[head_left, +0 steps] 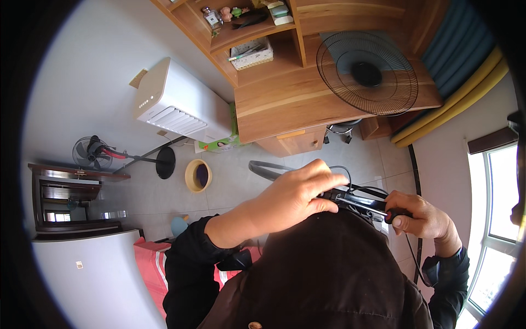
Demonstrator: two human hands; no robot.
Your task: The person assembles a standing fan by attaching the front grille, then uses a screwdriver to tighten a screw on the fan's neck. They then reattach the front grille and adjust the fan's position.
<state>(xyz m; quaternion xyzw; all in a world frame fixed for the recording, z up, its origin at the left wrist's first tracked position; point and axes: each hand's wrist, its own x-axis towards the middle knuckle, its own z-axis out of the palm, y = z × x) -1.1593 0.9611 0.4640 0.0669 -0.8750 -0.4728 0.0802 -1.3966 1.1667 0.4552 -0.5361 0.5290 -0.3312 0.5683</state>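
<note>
"Head camera, looking down from up there: what's the person busy with?"

"Screwdriver work, I'd judge. The right hand is wrapped around the handle of the red-and-black screwdriver, with its shaft pointing left along a dark wired assembly just above the lap."

"And the left hand?"

"Curled over the assembly's left end, thumb below and fingers above. It looks pinched there, nearly closed, though the hand itself covers much of what it has hold of."

"Is the tip on a screw?"

"Can't tell from where I stand. It ends close by the left thumb, among dark parts."

"So what does the next move call for?"

"Keeping the assembly still on the left, I'd think, and the shaft in line while the right wrist turns, well clear of those loose wires."

"And that round grille?"

"Lying on the wooden desk, well apart from both hands."
</note>
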